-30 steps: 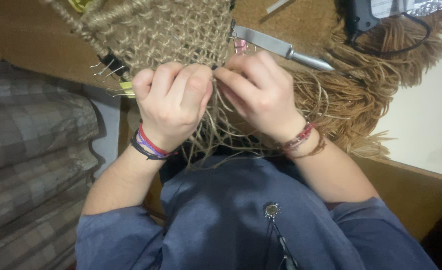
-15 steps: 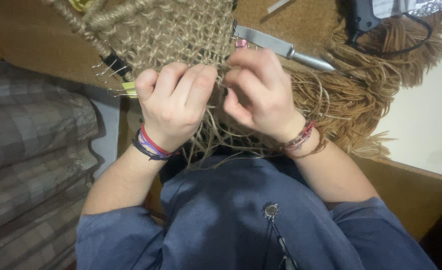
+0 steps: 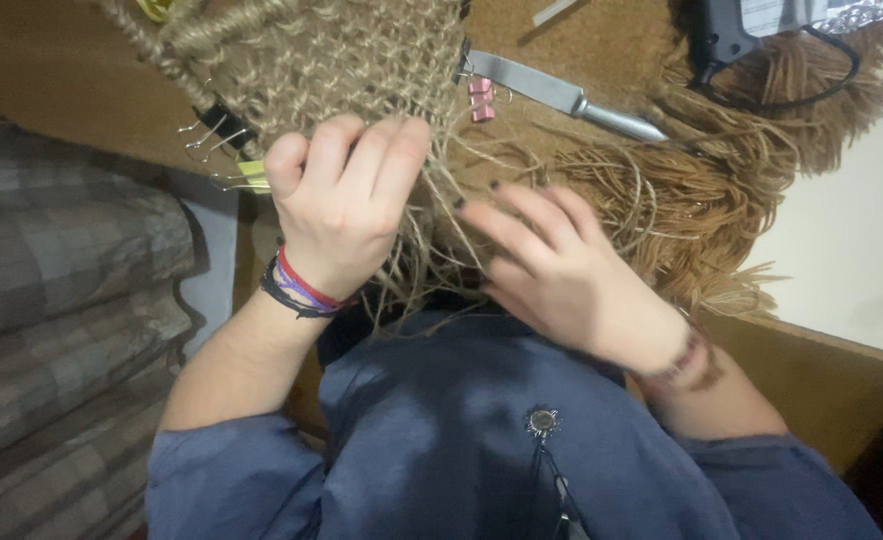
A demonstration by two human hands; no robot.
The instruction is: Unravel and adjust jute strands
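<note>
I judge the step as mid-knotting: my left hand (image 3: pixel 347 200) is fisted on the loose jute strands (image 3: pixel 432 260) at the woven jute panel (image 3: pixel 332 60) edge; my right hand (image 3: pixel 562 275) hovers beside, fingers spread, holding nothing; the next move calls for pinching one strand.

Left hand (image 3: pixel 347 200): closed on the loose strands of the woven mat (image 3: pixel 332 50).
Right hand (image 3: pixel 562 275): fingers spread, touching strands.
Knife (image 3: pixel 562 95): on the table (image 3: pixel 52 70).
</note>
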